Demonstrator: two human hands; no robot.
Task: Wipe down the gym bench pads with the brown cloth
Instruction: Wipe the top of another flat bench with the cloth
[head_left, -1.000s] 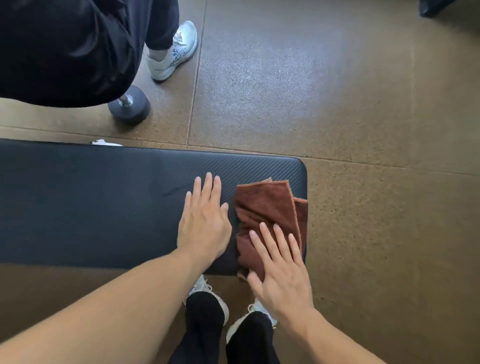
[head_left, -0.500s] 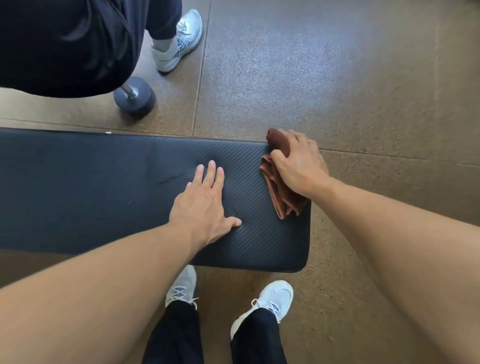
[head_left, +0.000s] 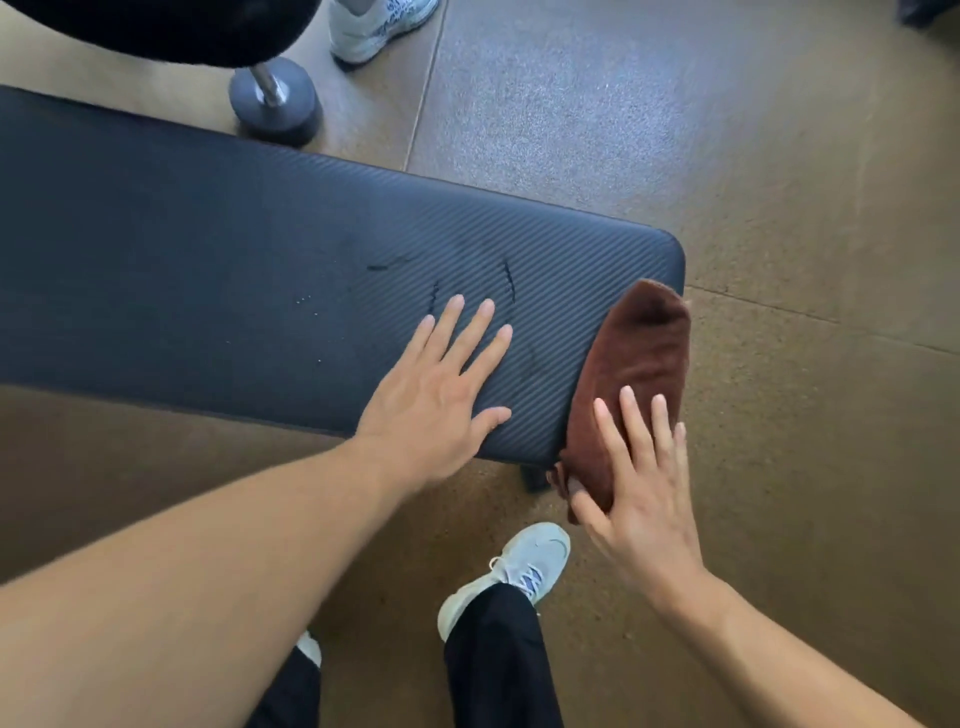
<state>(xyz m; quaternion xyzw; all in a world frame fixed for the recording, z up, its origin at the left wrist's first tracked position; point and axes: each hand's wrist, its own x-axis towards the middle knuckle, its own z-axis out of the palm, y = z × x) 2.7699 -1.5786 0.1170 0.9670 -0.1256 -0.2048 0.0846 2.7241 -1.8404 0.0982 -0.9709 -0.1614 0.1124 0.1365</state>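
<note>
Flat, fingers straight, my right hand presses the folded brown terry cloth over the black ribbed bench pad end at four o'clock; my left hand rests open-palmed beside it at nine o'clock.

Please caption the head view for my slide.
Right hand presses brown cloth over bench pad end; left hand braces flat.

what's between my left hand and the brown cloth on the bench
Only bare pad. In the head view, a strip of the bench pad separates the left hand from the brown cloth, with nothing lying on it.
</note>
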